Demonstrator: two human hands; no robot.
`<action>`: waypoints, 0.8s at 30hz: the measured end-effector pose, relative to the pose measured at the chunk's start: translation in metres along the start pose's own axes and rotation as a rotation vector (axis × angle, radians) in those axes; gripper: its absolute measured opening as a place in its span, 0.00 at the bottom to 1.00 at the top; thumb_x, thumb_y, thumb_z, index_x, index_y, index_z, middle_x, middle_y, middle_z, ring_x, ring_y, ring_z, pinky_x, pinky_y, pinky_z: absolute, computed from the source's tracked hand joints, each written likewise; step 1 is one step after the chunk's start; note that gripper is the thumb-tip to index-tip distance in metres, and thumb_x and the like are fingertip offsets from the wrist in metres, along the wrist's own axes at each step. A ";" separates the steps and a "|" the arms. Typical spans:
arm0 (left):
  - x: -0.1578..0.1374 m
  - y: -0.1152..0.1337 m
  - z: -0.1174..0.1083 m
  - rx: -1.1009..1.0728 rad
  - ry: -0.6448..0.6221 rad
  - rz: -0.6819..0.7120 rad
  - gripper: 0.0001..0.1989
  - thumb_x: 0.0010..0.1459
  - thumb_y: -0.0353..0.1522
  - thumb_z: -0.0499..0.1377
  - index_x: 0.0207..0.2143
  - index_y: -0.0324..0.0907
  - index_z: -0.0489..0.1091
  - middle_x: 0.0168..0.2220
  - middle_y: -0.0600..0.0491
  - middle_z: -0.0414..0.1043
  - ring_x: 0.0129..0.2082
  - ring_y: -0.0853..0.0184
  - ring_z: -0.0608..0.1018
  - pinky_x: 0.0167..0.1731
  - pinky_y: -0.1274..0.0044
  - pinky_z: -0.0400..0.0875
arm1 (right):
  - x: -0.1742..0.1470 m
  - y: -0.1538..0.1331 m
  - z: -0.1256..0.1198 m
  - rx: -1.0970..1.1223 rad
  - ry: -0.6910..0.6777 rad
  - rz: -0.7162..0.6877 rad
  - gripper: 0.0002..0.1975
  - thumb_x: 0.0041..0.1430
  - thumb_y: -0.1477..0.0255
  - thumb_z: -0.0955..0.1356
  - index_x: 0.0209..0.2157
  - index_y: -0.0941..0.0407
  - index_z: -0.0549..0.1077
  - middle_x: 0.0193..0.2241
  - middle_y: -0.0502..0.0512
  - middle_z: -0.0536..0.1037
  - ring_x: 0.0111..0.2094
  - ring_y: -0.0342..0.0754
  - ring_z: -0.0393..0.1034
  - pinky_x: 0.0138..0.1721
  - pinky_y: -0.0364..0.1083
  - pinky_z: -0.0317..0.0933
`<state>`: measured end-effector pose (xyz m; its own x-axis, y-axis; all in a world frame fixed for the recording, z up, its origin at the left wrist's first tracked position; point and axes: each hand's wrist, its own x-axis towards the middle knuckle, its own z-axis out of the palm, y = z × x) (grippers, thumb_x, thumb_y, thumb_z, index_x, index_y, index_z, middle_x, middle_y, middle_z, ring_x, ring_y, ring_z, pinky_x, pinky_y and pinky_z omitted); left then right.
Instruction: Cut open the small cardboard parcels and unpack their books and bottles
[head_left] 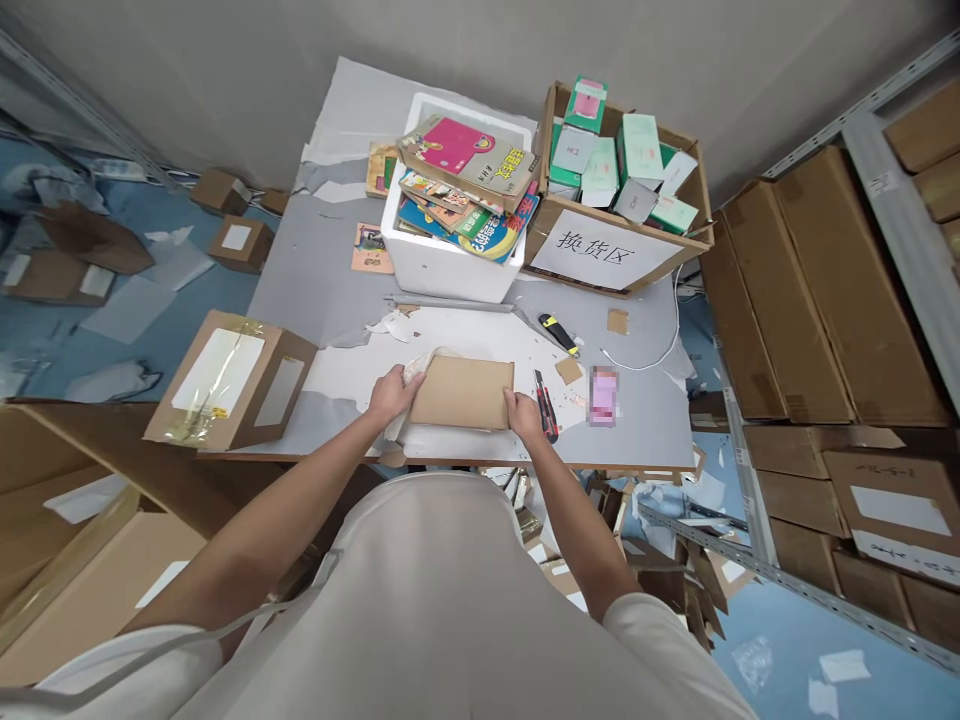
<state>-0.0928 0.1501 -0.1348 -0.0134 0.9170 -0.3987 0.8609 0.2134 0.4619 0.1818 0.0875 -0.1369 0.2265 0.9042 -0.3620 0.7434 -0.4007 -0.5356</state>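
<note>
Grey, plain walls (450,35) and a blue floor (780,625) strewn with paper scraps enclose a work area, seen from the head camera. On the bench (292,265), smooth grey covering is torn into ragged white patches.

At its near edge, centre, is a flat, rectangular piece of brown cardboard (461,393), matte and straight-sided. Fingers of the left hand (394,393) grasp its left end; those of the right hand (525,412) grip its right edge. Crumpled whitish wrapping (417,364) bunches beside the left hand; whether it is pinched too, I cannot tell.

Just right of the right hand lies a red-and-black utility knife (546,408); farther back, a yellow-and-black cutter (559,335). Behind stand a white foam box (450,272) heaped with glossy books (469,160) and an open carton (694,212) of green-and-white boxes (640,150). 1 taped carton (289,385) sits at left. Metal shelving (892,190) at right holds stacked brown cartons (821,300).
</note>
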 end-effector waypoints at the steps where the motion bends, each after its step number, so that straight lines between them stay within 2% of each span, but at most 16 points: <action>1: 0.003 -0.001 0.001 -0.014 -0.007 -0.004 0.26 0.58 0.51 0.48 0.46 0.40 0.67 0.38 0.41 0.76 0.42 0.52 0.77 0.37 0.70 0.66 | 0.002 0.000 0.000 0.002 -0.001 0.005 0.25 0.67 0.59 0.56 0.29 0.59 0.75 0.33 0.67 0.79 0.39 0.55 0.73 0.42 0.47 0.60; 4: 0.004 -0.006 -0.001 -0.116 -0.041 -0.017 0.29 0.58 0.49 0.50 0.53 0.38 0.64 0.41 0.42 0.76 0.45 0.53 0.77 0.43 0.68 0.68 | 0.002 0.007 -0.001 0.039 -0.009 -0.015 0.25 0.67 0.59 0.56 0.31 0.59 0.75 0.35 0.65 0.79 0.40 0.54 0.73 0.43 0.47 0.61; 6: -0.002 -0.011 -0.006 -0.209 -0.015 -0.028 0.29 0.59 0.47 0.50 0.55 0.37 0.62 0.43 0.42 0.76 0.47 0.54 0.76 0.46 0.67 0.67 | -0.004 0.015 -0.001 0.083 -0.013 -0.036 0.25 0.67 0.60 0.54 0.36 0.59 0.76 0.37 0.63 0.79 0.40 0.52 0.74 0.44 0.47 0.62; 8: -0.014 -0.021 -0.008 -0.289 0.123 -0.001 0.27 0.60 0.44 0.49 0.55 0.37 0.62 0.48 0.41 0.74 0.51 0.55 0.74 0.51 0.65 0.66 | -0.012 0.025 0.001 0.131 -0.013 -0.051 0.25 0.67 0.63 0.52 0.42 0.60 0.75 0.41 0.62 0.78 0.38 0.50 0.74 0.44 0.48 0.64; 11: -0.039 -0.047 -0.002 -0.423 0.407 0.034 0.23 0.60 0.40 0.48 0.54 0.38 0.62 0.54 0.40 0.68 0.56 0.57 0.70 0.56 0.64 0.63 | -0.024 0.042 0.007 0.188 -0.011 -0.054 0.22 0.65 0.71 0.54 0.53 0.61 0.70 0.47 0.64 0.75 0.37 0.46 0.75 0.46 0.48 0.65; 12: -0.048 -0.056 0.003 -0.485 0.442 0.003 0.22 0.60 0.37 0.48 0.55 0.38 0.61 0.55 0.40 0.66 0.56 0.59 0.69 0.57 0.64 0.63 | -0.028 0.047 0.010 0.205 -0.017 -0.054 0.23 0.62 0.74 0.55 0.55 0.62 0.68 0.49 0.65 0.74 0.38 0.46 0.75 0.46 0.48 0.66; 13: -0.056 -0.064 0.011 -0.549 0.423 -0.056 0.23 0.58 0.36 0.48 0.55 0.38 0.59 0.55 0.40 0.66 0.56 0.59 0.70 0.57 0.64 0.63 | -0.032 0.051 0.014 0.227 -0.031 -0.054 0.24 0.60 0.76 0.57 0.57 0.62 0.65 0.50 0.65 0.73 0.40 0.47 0.75 0.46 0.48 0.66; 14: -0.062 -0.071 0.019 -0.598 0.343 -0.116 0.24 0.56 0.34 0.50 0.56 0.38 0.59 0.54 0.40 0.66 0.55 0.59 0.71 0.56 0.63 0.63 | -0.035 0.055 0.018 0.253 -0.051 -0.053 0.27 0.57 0.77 0.59 0.59 0.61 0.63 0.52 0.66 0.71 0.42 0.48 0.74 0.46 0.48 0.67; 16: -0.069 -0.076 0.038 -0.642 0.176 -0.144 0.27 0.49 0.34 0.57 0.53 0.38 0.62 0.50 0.39 0.70 0.52 0.56 0.74 0.53 0.61 0.67 | -0.038 0.059 0.026 0.310 -0.096 -0.053 0.34 0.51 0.77 0.65 0.61 0.58 0.60 0.56 0.65 0.68 0.49 0.51 0.71 0.49 0.51 0.66; 18: -0.067 -0.071 0.055 -0.663 0.054 -0.097 0.30 0.43 0.34 0.62 0.52 0.39 0.65 0.51 0.40 0.71 0.52 0.54 0.74 0.51 0.62 0.69 | -0.038 0.059 0.033 0.370 -0.123 -0.064 0.38 0.48 0.76 0.69 0.62 0.55 0.59 0.57 0.62 0.68 0.53 0.54 0.68 0.54 0.54 0.63; 20: -0.061 -0.059 0.066 -0.709 -0.022 -0.017 0.35 0.42 0.37 0.64 0.55 0.41 0.64 0.56 0.42 0.68 0.57 0.55 0.70 0.53 0.64 0.68 | -0.037 0.056 0.038 0.430 -0.129 -0.073 0.36 0.48 0.74 0.70 0.61 0.53 0.60 0.55 0.59 0.71 0.54 0.53 0.67 0.56 0.56 0.61; 24: -0.054 -0.044 0.063 -0.734 -0.088 0.130 0.37 0.47 0.44 0.61 0.59 0.43 0.60 0.60 0.45 0.65 0.59 0.56 0.68 0.54 0.65 0.66 | -0.037 0.048 0.034 0.507 -0.161 -0.078 0.28 0.54 0.73 0.67 0.58 0.54 0.63 0.52 0.59 0.73 0.50 0.51 0.70 0.51 0.52 0.65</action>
<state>-0.0973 0.0701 -0.1837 0.1319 0.9265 -0.3525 0.2918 0.3036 0.9070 0.1875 0.0296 -0.1744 0.0536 0.9158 -0.3981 0.3474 -0.3909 -0.8524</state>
